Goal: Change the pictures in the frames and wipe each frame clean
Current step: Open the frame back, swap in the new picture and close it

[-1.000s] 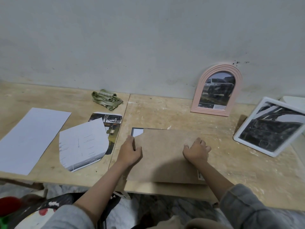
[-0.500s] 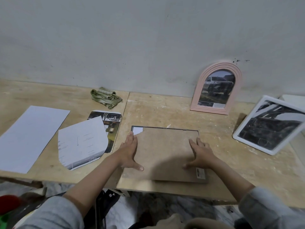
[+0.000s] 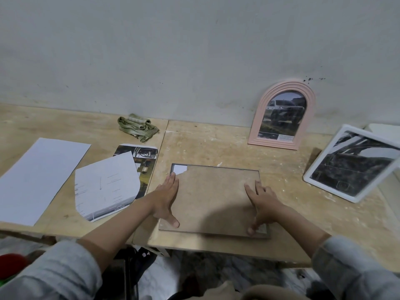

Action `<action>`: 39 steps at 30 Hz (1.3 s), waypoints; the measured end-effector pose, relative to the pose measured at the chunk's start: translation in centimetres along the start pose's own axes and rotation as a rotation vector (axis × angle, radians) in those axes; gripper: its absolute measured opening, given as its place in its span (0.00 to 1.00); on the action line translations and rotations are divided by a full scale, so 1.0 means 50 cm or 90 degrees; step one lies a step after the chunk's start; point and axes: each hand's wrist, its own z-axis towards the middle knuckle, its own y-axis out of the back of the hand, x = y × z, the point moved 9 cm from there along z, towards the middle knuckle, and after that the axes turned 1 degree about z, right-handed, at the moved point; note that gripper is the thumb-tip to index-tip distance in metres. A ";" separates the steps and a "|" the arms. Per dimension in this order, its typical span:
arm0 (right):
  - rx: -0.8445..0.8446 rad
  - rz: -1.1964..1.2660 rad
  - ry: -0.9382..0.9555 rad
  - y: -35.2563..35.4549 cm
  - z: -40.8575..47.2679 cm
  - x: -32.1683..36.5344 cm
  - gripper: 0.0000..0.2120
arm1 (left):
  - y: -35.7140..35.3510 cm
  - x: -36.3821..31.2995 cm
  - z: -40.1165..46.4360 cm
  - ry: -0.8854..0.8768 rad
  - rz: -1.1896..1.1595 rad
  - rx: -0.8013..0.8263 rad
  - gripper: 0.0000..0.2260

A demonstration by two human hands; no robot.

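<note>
A rectangular frame (image 3: pixel 216 167) lies face down near the table's front edge, its brown backing board (image 3: pixel 214 195) set inside it, with white paper showing through the board's chipped far-left corner. My left hand (image 3: pixel 165 200) rests flat on the board's left edge, fingers spread. My right hand (image 3: pixel 260 204) presses flat on the right side, thumb at the near-right corner. A pink arched frame (image 3: pixel 283 115) with a car picture leans on the wall. A white frame (image 3: pixel 351 163) with a dark picture leans at the right.
A crumpled green cloth (image 3: pixel 137 126) lies by the wall. A cut printed picture (image 3: pixel 142 161) sits partly under an arch-cut sheet (image 3: pixel 106 185). A plain white sheet (image 3: pixel 36 178) lies at the left. The wooden table (image 3: pixel 216 139) has a seam running front to back.
The backing board has dropped flat into the frame. Both hands went from curled at its edges to spread flat on it, sliding toward its near corners.
</note>
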 end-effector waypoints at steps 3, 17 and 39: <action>-0.018 0.000 0.010 0.000 -0.001 0.000 0.69 | 0.000 -0.003 -0.003 -0.002 0.001 -0.013 0.65; -0.030 -0.084 -0.007 -0.001 0.002 0.016 0.68 | -0.004 -0.006 -0.012 0.007 0.053 -0.064 0.61; 0.094 0.048 0.015 -0.001 0.064 0.190 0.69 | 0.007 0.000 0.012 0.017 0.300 0.050 0.60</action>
